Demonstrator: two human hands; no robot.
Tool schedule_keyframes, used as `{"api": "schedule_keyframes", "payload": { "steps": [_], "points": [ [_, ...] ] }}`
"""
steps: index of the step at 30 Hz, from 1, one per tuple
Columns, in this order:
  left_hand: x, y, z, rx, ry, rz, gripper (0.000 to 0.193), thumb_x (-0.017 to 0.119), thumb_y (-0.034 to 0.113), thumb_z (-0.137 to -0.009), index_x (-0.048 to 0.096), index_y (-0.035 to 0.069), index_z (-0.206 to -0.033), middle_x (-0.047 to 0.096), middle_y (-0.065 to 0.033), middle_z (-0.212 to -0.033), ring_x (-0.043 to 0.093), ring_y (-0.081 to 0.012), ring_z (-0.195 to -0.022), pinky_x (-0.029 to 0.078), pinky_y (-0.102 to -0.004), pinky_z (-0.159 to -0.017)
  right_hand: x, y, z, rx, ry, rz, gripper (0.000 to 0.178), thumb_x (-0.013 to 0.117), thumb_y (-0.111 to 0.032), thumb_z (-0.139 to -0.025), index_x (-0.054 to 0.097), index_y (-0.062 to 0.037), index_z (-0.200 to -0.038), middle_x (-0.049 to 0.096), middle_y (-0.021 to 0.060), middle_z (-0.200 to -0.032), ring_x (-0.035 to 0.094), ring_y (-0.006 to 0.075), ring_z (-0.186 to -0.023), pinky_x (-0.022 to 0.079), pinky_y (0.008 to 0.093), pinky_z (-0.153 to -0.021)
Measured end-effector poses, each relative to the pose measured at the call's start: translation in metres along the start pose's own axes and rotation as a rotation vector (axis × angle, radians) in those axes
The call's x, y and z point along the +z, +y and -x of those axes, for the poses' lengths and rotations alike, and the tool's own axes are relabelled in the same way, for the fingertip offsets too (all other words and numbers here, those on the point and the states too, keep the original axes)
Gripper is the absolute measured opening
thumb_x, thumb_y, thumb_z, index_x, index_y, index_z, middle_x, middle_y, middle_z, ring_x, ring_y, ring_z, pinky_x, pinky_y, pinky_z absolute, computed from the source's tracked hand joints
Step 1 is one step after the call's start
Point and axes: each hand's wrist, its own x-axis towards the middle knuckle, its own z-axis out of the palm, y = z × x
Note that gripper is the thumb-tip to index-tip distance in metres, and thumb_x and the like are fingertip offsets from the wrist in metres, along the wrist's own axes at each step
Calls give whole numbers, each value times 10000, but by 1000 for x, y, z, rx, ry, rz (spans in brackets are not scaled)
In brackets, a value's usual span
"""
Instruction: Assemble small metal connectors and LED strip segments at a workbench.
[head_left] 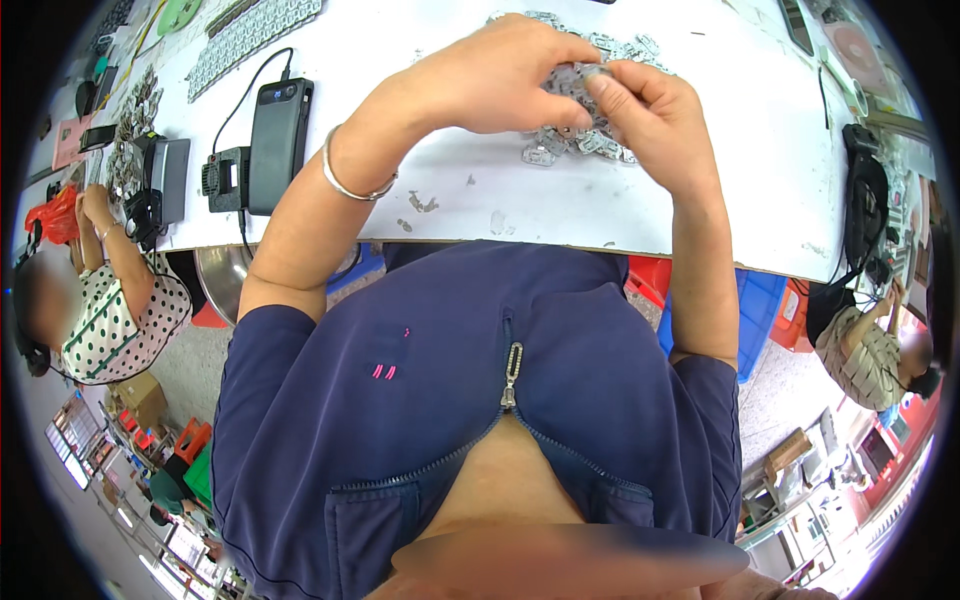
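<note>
A loose pile of small grey metal pieces (600, 140) lies on the white tabletop, partly hidden by my hands. My right hand (655, 120) is closed over the pile, thumb and forefinger pinching a small grey metal piece (597, 72). Just left of it, my left hand (510, 80) curves over the pile, its thumb and forefinger apart with grey pieces showing in the gap. Its other fingers are hidden from view. The two hands nearly meet at the fingertips.
A black power bank (280, 145) with a cable lies left of my arm, beside a small black device (226, 180). Rows of metal pieces (250, 45) sit farther back. A blue bin (745, 310) stands below the table edge. Co-workers sit at left (120, 310) and right (865, 355).
</note>
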Motion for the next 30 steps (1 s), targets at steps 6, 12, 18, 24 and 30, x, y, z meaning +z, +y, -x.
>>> {"api": "schedule_keyframes", "payload": {
  "steps": [6, 12, 18, 24, 30],
  "points": [
    [-17, -4, 0, -316, -230, 326, 219, 600, 195, -908, 633, -12, -842, 552, -16, -616, 520, -58, -586, 441, -218, -533, -11, -5, -3, 64, -64, -96, 213, 602, -202, -909, 649, -23, -804, 480, -54, -572, 417, 17, -534, 331, 196, -462],
    [-22, -16, 8, -152, -332, 639, 271, 594, 254, -931, 603, 6, -822, 553, 9, -643, 502, -42, -570, 431, -198, -521, -11, -8, -8, 176, -257, -466, 235, 596, -243, -924, 632, -53, -790, 531, -37, -596, 450, 27, -517, 364, 183, -473],
    [-24, -19, 11, -155, -345, 673, 264, 590, 244, -935, 629, -10, -876, 547, 12, -661, 516, -47, -594, 444, -199, -547, -15, 0, -17, 150, -425, -521, 243, 591, -263, -931, 638, -43, -838, 562, -18, -636, 494, 38, -524, 401, 186, -489],
    [-17, -21, 17, -142, -159, 537, 215, 576, 205, -938, 656, 12, -991, 538, 11, -658, 508, -48, -571, 447, -201, -539, -15, 1, -23, 88, -311, -410, 259, 579, -265, -936, 631, -38, -823, 561, -17, -631, 511, 47, -534, 436, 202, -509],
    [-4, -6, 9, 59, 387, -238, 226, 662, 101, -801, 618, 72, -1021, 627, -106, -763, 629, -297, -645, 512, -356, -549, -8, 5, -25, 146, -33, -153, 244, 566, -227, -923, 601, -37, -774, 518, -25, -596, 494, 45, -537, 427, 211, -506]
  ]
}}
